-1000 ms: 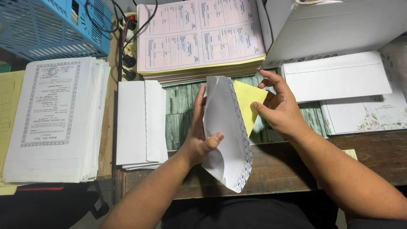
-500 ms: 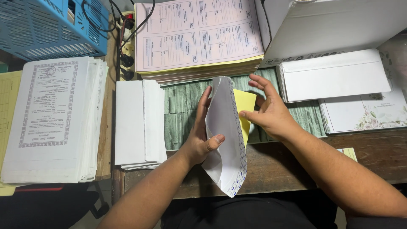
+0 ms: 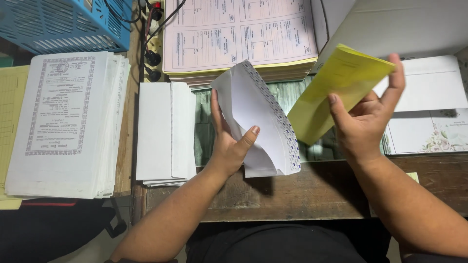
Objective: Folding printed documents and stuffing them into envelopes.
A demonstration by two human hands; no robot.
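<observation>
Your left hand (image 3: 229, 146) grips the white envelope (image 3: 258, 122) at desk centre, right hand (image 3: 365, 122) pinches the folded yellow paper (image 3: 336, 92) at its 3 o'clock, clear of the mouth; next, line paper edge with opening.

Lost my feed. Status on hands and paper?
Left hand grips white envelope. Right hand holds folded yellow sheet, clear of envelope. Nothing between them.
</observation>
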